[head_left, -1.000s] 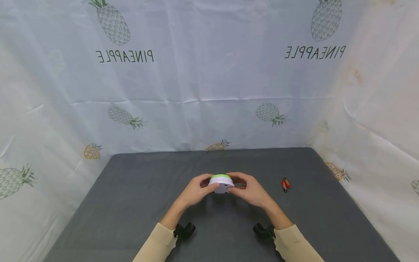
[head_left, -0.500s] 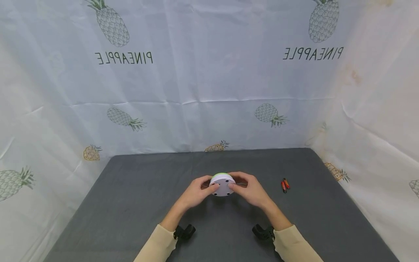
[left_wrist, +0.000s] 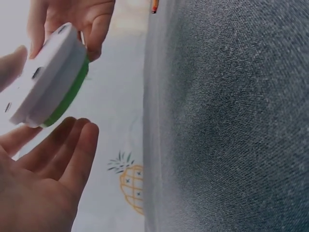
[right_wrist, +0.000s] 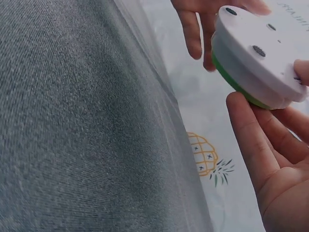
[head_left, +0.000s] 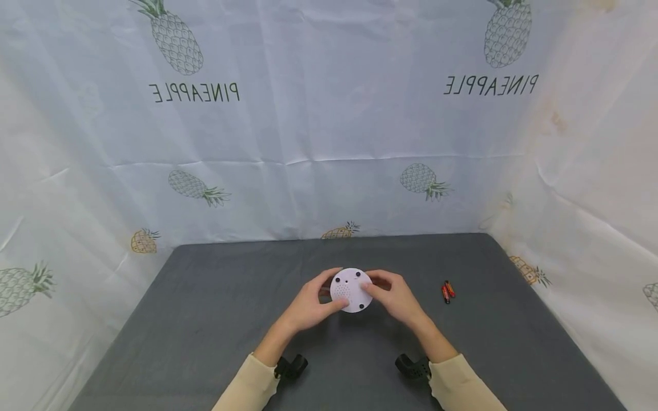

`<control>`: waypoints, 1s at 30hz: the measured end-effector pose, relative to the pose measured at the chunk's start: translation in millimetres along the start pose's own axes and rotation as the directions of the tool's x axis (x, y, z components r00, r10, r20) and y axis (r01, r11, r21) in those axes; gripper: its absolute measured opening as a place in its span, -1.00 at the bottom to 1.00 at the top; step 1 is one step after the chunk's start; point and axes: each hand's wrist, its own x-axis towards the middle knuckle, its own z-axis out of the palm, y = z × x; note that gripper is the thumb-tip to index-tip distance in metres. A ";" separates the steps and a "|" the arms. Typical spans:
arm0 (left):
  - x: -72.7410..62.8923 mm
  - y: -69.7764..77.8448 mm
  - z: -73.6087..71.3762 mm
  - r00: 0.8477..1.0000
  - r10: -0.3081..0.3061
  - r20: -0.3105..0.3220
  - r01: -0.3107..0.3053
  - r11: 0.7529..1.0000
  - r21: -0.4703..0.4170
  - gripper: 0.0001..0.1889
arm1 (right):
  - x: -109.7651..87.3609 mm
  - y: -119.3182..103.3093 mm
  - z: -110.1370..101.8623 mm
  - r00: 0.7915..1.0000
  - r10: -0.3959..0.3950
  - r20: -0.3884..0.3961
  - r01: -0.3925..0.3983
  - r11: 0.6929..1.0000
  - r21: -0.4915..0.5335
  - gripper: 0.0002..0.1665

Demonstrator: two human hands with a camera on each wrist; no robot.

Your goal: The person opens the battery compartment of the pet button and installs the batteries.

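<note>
A round white device (head_left: 345, 291) with a green top is held up in front of me. Its white underside faces me in the head view, showing black feet and a patch of small holes. My left hand (head_left: 315, 302) grips its left side, thumb on the underside and a finger at the rim. From the other side my right hand (head_left: 394, 297) holds it, thumb pressed on the underside. In the left wrist view the green rim (left_wrist: 67, 99) points toward the table side. The right wrist view shows the feet and the green edge (right_wrist: 236, 84) above my right fingers.
Two small red-and-black batteries (head_left: 448, 291) lie on the dark grey table (head_left: 247, 274), right of my hands. White curtains (head_left: 319, 114) with pineapple prints hang behind and at both sides. A black wrist camera sits on each forearm.
The device has tilted up and turned in my hands, so its green top is hidden and the whole underside shows. My left thumb has shifted lower on it.
</note>
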 end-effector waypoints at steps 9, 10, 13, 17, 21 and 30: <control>-0.7 1.4 3.0 0.999 -0.011 0.044 0.011 1.000 -0.007 0.08 | 2.6 -1.3 0.7 0.995 0.097 0.037 -0.101 0.988 0.120 -0.53; -0.9 1.4 3.3 0.999 -0.009 0.047 0.009 1.000 -0.007 0.11 | 2.6 -1.4 0.9 0.994 0.103 0.045 -0.108 0.985 0.133 -0.52; -1.4 1.5 4.1 0.998 -0.007 0.057 0.007 1.000 0.000 0.19 | 2.4 -1.7 2.1 0.991 0.108 0.076 -0.119 0.981 0.152 -0.51; -2.4 1.0 5.1 0.998 -0.004 0.069 0.004 1.000 0.007 0.22 | 1.9 -2.7 4.8 0.989 0.088 0.118 -0.104 0.984 0.143 -0.52; -3.0 0.6 6.5 0.997 0.003 0.076 -0.002 1.000 -0.009 0.18 | 1.4 -3.7 7.5 0.989 0.078 0.123 -0.093 0.988 0.120 -0.53; -3.0 2.5 8.3 1.000 0.015 0.020 -0.015 1.000 0.005 0.11 | -1.5 -7.9 14.3 0.998 0.054 -0.010 -0.054 0.998 0.025 -0.56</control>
